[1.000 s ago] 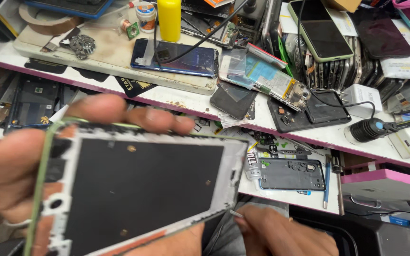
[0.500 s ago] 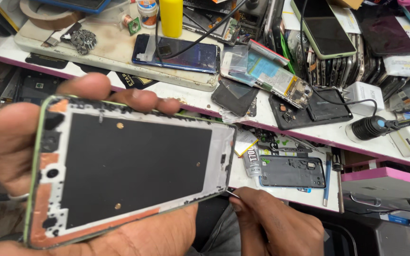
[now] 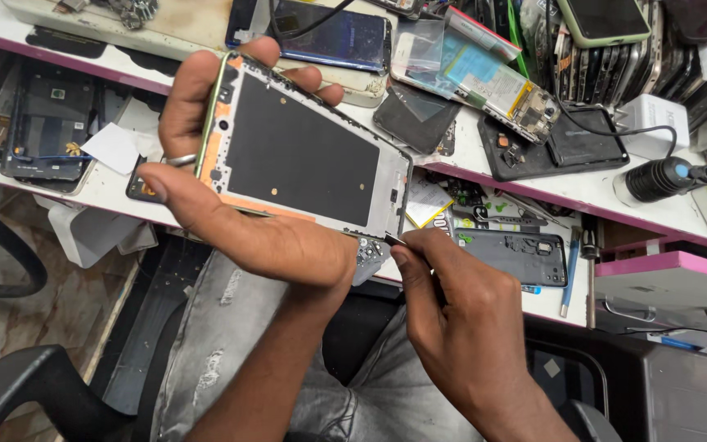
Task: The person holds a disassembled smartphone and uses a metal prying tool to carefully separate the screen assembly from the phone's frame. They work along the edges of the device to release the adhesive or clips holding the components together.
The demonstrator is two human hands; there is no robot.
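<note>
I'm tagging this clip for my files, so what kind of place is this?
Most likely a phone repair bench. The left hand holds an opened phone frame, the right hand picks at its corner, and dismantled phones crowd the white shelf.

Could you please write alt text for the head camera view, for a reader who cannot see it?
A person's left hand holds an opened phone frame above their lap, while the right hand touches a thin tool tip to its lower corner. Behind lies a white workbench crowded with dismantled phones and parts.
</note>
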